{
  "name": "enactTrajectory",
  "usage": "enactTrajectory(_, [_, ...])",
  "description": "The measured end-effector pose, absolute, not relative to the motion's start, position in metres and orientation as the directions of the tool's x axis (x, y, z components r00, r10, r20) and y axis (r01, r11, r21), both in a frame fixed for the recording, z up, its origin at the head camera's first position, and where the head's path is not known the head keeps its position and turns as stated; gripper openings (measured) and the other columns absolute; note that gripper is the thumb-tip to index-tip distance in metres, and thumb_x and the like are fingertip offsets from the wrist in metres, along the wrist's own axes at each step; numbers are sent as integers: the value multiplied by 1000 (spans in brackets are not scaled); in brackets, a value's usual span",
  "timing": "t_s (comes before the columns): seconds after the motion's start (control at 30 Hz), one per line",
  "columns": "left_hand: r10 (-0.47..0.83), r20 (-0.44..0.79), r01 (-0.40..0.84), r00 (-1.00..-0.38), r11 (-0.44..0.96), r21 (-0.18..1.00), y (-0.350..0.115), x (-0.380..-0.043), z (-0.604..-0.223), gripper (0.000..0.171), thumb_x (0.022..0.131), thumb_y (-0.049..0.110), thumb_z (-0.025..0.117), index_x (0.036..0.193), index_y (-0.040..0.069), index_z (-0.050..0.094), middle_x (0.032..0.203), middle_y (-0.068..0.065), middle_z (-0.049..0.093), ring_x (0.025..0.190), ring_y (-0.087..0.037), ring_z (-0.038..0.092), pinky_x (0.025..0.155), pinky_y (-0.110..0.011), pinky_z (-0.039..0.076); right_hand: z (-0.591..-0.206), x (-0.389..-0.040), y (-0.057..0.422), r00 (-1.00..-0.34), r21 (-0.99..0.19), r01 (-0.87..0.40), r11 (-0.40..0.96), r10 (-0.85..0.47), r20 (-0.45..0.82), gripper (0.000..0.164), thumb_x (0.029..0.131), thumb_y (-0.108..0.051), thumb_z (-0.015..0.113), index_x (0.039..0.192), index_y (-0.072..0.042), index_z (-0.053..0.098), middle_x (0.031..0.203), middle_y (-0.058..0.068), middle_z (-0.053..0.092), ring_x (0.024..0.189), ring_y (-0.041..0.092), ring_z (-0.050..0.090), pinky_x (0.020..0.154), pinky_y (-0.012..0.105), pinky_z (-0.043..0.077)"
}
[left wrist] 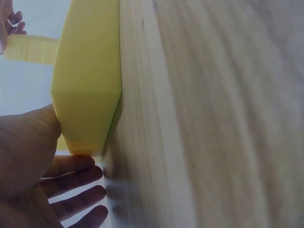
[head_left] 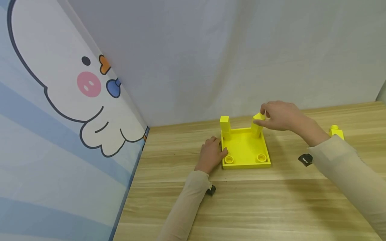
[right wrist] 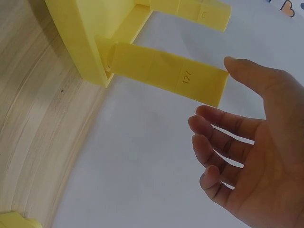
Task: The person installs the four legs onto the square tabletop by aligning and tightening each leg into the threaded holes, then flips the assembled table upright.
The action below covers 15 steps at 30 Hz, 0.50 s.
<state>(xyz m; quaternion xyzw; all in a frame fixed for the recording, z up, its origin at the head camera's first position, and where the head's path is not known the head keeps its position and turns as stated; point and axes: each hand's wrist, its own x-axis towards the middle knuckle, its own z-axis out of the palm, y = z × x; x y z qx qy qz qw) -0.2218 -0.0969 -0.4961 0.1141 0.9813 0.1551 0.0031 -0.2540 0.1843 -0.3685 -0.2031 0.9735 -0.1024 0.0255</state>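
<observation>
A square yellow tray-like base (head_left: 245,166) with raised edges lies on the wooden table. Its two near corners have round sockets (head_left: 229,159). At the far left corner stands a square yellow post (head_left: 224,125); a second post (head_left: 256,129) at the far right corner leans slightly. My right hand (head_left: 281,115) pinches that second post's top end between thumb and fingertips; the number 127 shows on its side in the right wrist view. With the thumb over the rim and the fingers outside, my left hand (head_left: 210,154) holds the base's left edge.
Another yellow piece (head_left: 336,132) with a round knob lies at the right, partly behind the right sleeve (head_left: 340,160). A pale wall (head_left: 241,60) rises behind the table (head_left: 256,207), and a cartoon-printed panel (head_left: 60,100) stands along the left. Each cuff has a small black item (head_left: 306,159) beside it.
</observation>
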Motion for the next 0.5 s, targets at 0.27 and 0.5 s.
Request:
enactTrajectory(0.27, [226, 43, 228, -973, 924, 308, -97, -221, -497, 49, 98, 38, 59, 136, 7, 63, 133, -8, 64, 123, -28, 59, 99, -46, 49, -363, -249, 182, -902, -221, -414, 883, -431, -33, 54, 93, -45, 65, 135, -12, 59, 114, 12, 69, 99, 29, 66, 72, 48, 55])
enactTrajectory(0.5, [227, 32, 226, -973, 926, 303, -97, -221, -495, 49, 98, 38, 58, 136, 7, 62, 134, -8, 63, 123, -28, 58, 100, -45, 48, -361, -250, 185, -890, -221, -438, 871, -455, -27, 49, 93, -35, 65, 134, -9, 59, 118, 16, 66, 101, 32, 65, 74, 51, 55])
